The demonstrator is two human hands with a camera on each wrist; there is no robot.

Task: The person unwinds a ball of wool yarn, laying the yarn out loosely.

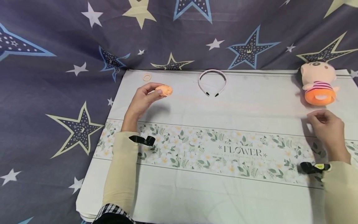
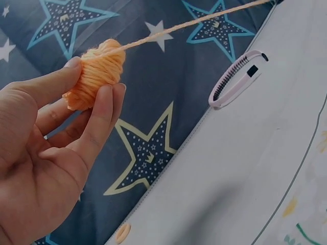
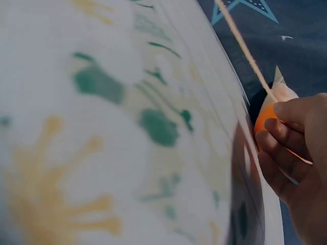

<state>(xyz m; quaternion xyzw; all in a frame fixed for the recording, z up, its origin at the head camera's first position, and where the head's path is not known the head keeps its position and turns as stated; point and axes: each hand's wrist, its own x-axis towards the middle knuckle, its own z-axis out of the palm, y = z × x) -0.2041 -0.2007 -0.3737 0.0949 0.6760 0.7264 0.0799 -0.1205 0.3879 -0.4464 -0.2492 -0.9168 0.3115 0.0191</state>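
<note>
A small ball of orange yarn (image 2: 99, 74) is held between the thumb and fingers of my left hand (image 1: 144, 99), raised above the table's left side. From it a single strand of yarn (image 2: 194, 23) runs taut across to the right. My right hand (image 1: 330, 130) pinches the strand's other end between thumb and fingertips, as the right wrist view shows. Just beyond that hand lies a plush toy (image 1: 320, 84) with a striped top and orange bottom. In the head view the strand is very faint against the white cover.
A pale pink headband (image 1: 212, 73) with dark teeth lies at the table's back middle. Near the back left corner is a small beige ring (image 1: 147, 77). The white cover (image 1: 223, 199) has a floral band across it. A star-patterned dark cloth (image 1: 78, 46) hangs behind and at the left.
</note>
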